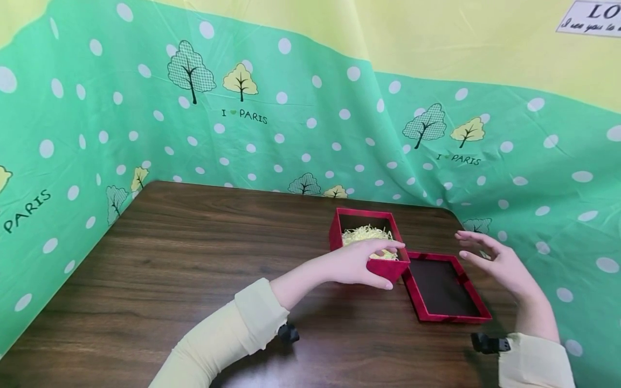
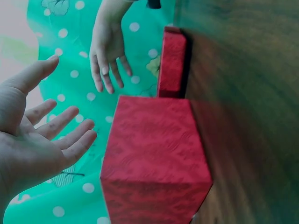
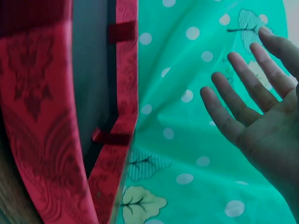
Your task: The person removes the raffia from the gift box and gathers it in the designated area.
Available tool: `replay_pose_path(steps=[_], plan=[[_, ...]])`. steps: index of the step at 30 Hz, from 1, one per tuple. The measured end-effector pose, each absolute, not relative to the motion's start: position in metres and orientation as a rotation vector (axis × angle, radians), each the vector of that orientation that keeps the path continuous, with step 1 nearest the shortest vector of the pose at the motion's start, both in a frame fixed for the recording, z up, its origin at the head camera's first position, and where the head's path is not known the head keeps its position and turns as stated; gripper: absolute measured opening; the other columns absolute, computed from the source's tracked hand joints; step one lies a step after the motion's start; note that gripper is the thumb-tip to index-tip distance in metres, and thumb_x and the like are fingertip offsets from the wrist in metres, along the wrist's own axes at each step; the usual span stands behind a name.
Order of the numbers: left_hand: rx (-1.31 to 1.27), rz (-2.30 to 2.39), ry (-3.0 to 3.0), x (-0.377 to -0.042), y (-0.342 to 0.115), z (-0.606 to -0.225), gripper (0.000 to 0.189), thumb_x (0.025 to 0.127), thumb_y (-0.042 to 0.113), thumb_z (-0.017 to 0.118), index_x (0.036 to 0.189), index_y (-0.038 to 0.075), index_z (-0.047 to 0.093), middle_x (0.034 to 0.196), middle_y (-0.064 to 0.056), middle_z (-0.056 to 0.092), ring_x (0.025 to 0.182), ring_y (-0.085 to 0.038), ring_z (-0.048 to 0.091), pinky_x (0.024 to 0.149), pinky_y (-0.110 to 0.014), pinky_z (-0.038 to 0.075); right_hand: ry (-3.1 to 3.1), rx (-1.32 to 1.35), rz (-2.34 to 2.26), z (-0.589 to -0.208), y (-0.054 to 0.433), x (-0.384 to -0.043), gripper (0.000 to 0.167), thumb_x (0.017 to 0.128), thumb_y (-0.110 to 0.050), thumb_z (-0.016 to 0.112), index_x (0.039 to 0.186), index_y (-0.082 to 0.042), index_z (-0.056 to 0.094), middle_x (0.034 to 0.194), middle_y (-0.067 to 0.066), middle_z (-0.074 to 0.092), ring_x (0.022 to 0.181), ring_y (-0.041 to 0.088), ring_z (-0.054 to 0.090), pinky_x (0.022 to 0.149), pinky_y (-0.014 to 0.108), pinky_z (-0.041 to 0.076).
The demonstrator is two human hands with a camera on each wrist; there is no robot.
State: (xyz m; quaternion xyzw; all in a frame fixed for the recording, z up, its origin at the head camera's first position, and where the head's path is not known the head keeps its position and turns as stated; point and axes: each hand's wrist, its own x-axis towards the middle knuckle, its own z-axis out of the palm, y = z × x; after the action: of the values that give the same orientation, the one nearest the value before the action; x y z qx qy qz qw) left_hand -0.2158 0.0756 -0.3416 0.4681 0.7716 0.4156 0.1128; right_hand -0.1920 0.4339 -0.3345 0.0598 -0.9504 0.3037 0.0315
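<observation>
A red patterned box [image 1: 335, 231] stands open-topped on the table, with pale shredded paper filler [image 1: 366, 233] inside. To its right lies the red lid [image 1: 441, 285], its dark inner side facing up and ribbon strips at its edges. Over the near part of the box hovers my left hand [image 1: 356, 262], fingers extended and thumb apart; in the left wrist view it appears clear of the box wall [image 2: 154, 140]. My right hand [image 1: 504, 269] is raised above the lid's right side, fingers loosely spread and holding nothing. Part of the filler is hidden behind the left hand.
The dark wooden table [image 1: 194, 258] extends left and toward me. A green and yellow printed cloth [image 1: 301, 113] hangs behind it and along both sides. Black wrist mounts [image 1: 487, 343] show below the cuffs.
</observation>
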Motion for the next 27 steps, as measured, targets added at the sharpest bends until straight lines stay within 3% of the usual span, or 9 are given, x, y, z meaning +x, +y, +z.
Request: replay_pose_path(steps=[6, 11, 19, 23, 27], plan=[[1.342, 1.236, 2.314, -0.224, 0.066, -0.332, 0.075, 0.078, 0.035, 0.076, 0.143, 0.029, 0.038, 0.133, 0.011, 0.049, 0.122, -0.007, 0.047, 0.097, -0.026, 0.044, -2.875, 0.258, 0.928, -0.333, 0.420, -0.194, 0.059, 0.090, -0.029, 0.063, 0.143, -0.020, 0.039, 0.135, 0.007, 0.049, 0.105, -0.014, 0.042, 0.075, 0.006, 0.043], [1.334, 1.277, 2.334, -0.232, 0.060, -0.324, 0.075, 0.078, 0.035, 0.076, 0.143, 0.026, 0.039, 0.136, 0.009, 0.049, 0.124, -0.010, 0.047, 0.099, -0.027, 0.042, -2.851, 0.278, 1.025, -0.334, 0.407, -0.193, 0.062, 0.090, -0.026, 0.064, 0.145, -0.024, 0.034, 0.138, 0.011, 0.045, 0.109, -0.014, 0.043, 0.077, 0.005, 0.044], [1.316, 1.279, 2.380, -0.243, 0.053, -0.318, 0.075, 0.079, 0.033, 0.076, 0.144, 0.022, 0.039, 0.140, 0.006, 0.046, 0.125, -0.010, 0.044, 0.101, -0.023, 0.039, -2.801, 0.284, 1.225, -0.340, 0.388, -0.189, 0.066, 0.091, -0.023, 0.062, 0.147, -0.030, 0.029, 0.144, 0.003, 0.038, 0.121, 0.003, 0.041, 0.079, 0.009, 0.045], [1.295, 1.272, 2.416, -0.250, 0.051, -0.320, 0.074, 0.080, 0.032, 0.076, 0.144, 0.024, 0.038, 0.143, 0.007, 0.043, 0.129, -0.012, 0.043, 0.102, -0.025, 0.039, -2.796, 0.272, 1.202, -0.343, 0.381, -0.190, 0.067, 0.091, -0.025, 0.063, 0.147, -0.032, 0.028, 0.147, 0.007, 0.037, 0.122, 0.005, 0.042, 0.080, 0.008, 0.045], [1.241, 1.303, 2.463, -0.259, 0.051, -0.325, 0.074, 0.080, 0.033, 0.075, 0.144, 0.024, 0.039, 0.143, 0.007, 0.042, 0.130, -0.016, 0.043, 0.103, -0.031, 0.039, -2.793, 0.325, 1.135, -0.345, 0.376, -0.192, 0.071, 0.090, -0.022, 0.064, 0.149, -0.030, 0.026, 0.149, 0.011, 0.035, 0.125, 0.015, 0.045, 0.080, 0.007, 0.043]])
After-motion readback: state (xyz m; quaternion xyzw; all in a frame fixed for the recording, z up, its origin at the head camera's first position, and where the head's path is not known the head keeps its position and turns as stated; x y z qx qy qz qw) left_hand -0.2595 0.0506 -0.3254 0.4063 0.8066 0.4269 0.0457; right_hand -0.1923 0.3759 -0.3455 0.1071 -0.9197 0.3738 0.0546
